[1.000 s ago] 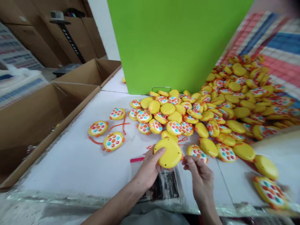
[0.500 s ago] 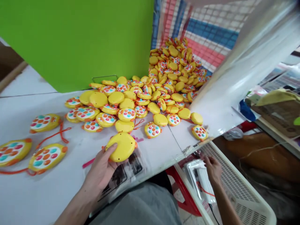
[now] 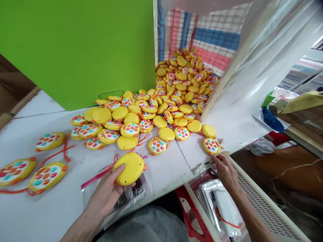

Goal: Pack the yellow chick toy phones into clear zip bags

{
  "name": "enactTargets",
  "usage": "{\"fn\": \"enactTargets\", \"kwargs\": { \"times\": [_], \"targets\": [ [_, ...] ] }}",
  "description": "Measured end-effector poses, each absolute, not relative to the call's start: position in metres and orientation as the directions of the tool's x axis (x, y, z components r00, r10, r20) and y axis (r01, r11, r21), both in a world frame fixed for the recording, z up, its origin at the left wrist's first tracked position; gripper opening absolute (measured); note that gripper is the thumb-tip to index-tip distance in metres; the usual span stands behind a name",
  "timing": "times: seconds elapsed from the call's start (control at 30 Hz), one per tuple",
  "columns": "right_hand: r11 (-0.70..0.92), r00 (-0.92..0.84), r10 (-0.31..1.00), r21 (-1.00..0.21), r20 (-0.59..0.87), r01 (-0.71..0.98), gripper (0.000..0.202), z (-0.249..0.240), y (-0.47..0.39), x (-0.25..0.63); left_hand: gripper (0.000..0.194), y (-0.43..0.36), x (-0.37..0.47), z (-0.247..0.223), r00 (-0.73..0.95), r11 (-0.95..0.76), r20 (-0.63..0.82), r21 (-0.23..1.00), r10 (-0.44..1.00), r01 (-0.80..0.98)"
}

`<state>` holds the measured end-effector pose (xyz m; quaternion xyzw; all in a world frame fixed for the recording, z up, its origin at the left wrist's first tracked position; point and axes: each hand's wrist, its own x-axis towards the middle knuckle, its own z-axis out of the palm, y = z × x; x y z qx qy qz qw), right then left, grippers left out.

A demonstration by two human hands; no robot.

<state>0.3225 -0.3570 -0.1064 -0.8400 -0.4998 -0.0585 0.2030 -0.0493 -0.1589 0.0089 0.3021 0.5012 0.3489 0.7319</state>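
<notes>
So the left hand [image 3: 111,188] is holding a yellow toy [image 3: 130,168] over the table [image 3: 32,215], plain back with the little dark holes facing up, thumb on top and fingers curling underneath. The right hand [image 3: 224,171] is hovering at the table's edge, fingers bunching right by a second toy [image 3: 211,146]; can't tell if they're touching it or pinching anything. A basket [image 3: 280,211] is sitting below that hand, orange string [image 3: 228,222] lying on the stuff inside. The big pile [image 3: 176,87] is spreading out behind.

My guess: the step in hand is steadying the first toy while the right hand is seeing to something at the edge. Next move is probably calling for a fine right-hand pinch.
</notes>
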Motion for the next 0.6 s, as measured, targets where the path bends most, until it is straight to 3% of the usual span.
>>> {"fn": "enactTargets", "kwargs": {
  "times": [0.17,0.27,0.33,0.43,0.6],
  "targets": [
    [-0.265,0.333,0.888,-0.24,0.317,0.934,0.027,-0.079,-0.358,0.315,0.031,-0.158,-0.053,0.01,0.239,0.602,-0.555,0.765,0.797,-0.23],
    [-0.237,0.337,0.854,-0.282,0.396,0.93,0.032,-0.059,-0.338,0.274,0.035,-0.159,-0.054,0.015,0.257,0.63,-0.575,0.714,0.777,-0.306],
    [-0.224,0.373,0.843,-0.376,0.388,0.899,0.035,-0.046,-0.316,0.232,0.036,-0.159,-0.055,0.019,0.27,0.621,-0.559,0.691,0.784,-0.371],
    [-0.041,0.255,0.905,-0.526,0.341,0.849,0.035,-0.028,-0.278,0.159,0.038,-0.157,-0.06,0.027,0.246,0.551,-0.495,0.703,0.833,-0.45],
    [0.155,0.129,0.939,-0.726,0.319,0.67,0.021,0.0,-0.223,0.071,0.035,-0.153,-0.078,0.037,0.155,0.396,-0.375,0.744,0.914,-0.538]
  ]
}}
